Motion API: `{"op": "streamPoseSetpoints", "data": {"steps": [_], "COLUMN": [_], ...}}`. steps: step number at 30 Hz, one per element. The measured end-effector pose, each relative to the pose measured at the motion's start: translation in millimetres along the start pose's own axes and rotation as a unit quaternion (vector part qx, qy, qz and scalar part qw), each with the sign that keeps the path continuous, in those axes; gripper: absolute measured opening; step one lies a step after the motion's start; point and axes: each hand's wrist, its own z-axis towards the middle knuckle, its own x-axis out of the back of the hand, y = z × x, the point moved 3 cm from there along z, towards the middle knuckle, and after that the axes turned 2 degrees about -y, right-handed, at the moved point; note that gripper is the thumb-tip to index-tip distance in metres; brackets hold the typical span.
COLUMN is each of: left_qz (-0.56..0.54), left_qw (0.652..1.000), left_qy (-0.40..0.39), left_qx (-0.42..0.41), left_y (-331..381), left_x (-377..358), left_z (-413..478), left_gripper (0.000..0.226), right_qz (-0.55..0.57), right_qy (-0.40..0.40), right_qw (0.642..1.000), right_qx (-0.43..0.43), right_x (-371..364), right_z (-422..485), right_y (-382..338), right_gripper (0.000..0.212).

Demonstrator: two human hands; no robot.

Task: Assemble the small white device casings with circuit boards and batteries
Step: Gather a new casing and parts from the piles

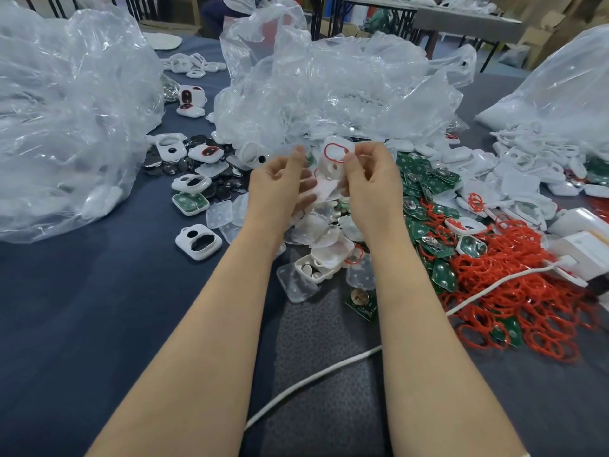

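Since the white cable [313,377] lies across the table [99,308] nearer the person than the casing [331,163], a forearm drawn back carelessly could hook it and sweep parts about. Directly under the casing sit a heap of translucent covers [316,225] and an open shell [306,262] holding what look like button batteries [308,269]. Anything let slip would drop among look-alikes and be hard to find.

The right hand [369,186] pinches the casing between thumb and fingertips, up off the table, with a red ring [336,150] on its face. That ring looks lightly seated, so a squeeze or twist might spring it loose. The left hand [280,189] is curled at the casing's left, fingers against a pale translucent piece [324,189]; blur hides whether it truly grips it.

To the casing's right lie green circuit boards [425,206]. Beyond the casing a crumpled plastic bag [329,94] slumps close, and its loose film could catch a lifted part.
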Motion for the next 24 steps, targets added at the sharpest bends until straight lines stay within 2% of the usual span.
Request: {"op": "streamPoseSetpoints", "data": {"steps": [2,4,5,7,10,13,15,18,20,22,24], "left_qz": [0.035,0.056,0.057,0.038,0.008,-0.057,-0.120,-0.216,-0.255,-0.266,-0.259], "left_qw": [0.999,0.998,0.998,0.999,0.999,0.993,0.980,0.941,0.916,0.905,0.905], "left_qy": [0.011,-0.002,-0.004,0.010,0.036,0.094,0.147,0.230,0.272,0.292,0.301], "left_qx": [0.016,0.021,0.020,0.020,0.001,-0.037,-0.064,-0.124,-0.149,-0.155,-0.151], "left_y": [2,4,5,7,11,17,24,34,37,37,36], "left_x": [3,4,4,6,12,23,33,52,63,70,73], "left_z": [-1,-2,-2,-1,2,6,9,13,14,15,15], "left_gripper": [0.050,0.057,0.052,0.027,0.004,0.010,0.011,0.010,0.006,0.004,0.020], "right_qz": [-0.031,-0.065,-0.077,-0.083,-0.026,0.005,-0.078,-0.194,-0.269,-0.347,-0.404], "right_qy": [-0.028,-0.087,-0.113,-0.141,-0.125,-0.046,-0.048,-0.124,-0.175,-0.215,-0.235], "right_qw": [0.998,0.991,0.988,0.985,0.991,0.999,0.995,0.971,0.944,0.911,0.882], "right_qx": [0.051,0.079,0.078,0.063,0.034,0.013,0.025,0.063,0.070,0.067,0.050], "right_x": [-4,-10,-12,-14,-17,-23,-39,-80,-109,-133,-147], "right_z": [-4,-9,-10,-10,-9,-8,-6,-7,-5,-3,1], "right_y": [-6,-11,-11,-9,-11,-17,-22,-28,-30,-28,-24], "right_gripper": [0.002,0.003,0.005,0.014,0.027,0.030,0.029,0.030,0.033,0.035,0.034]}}
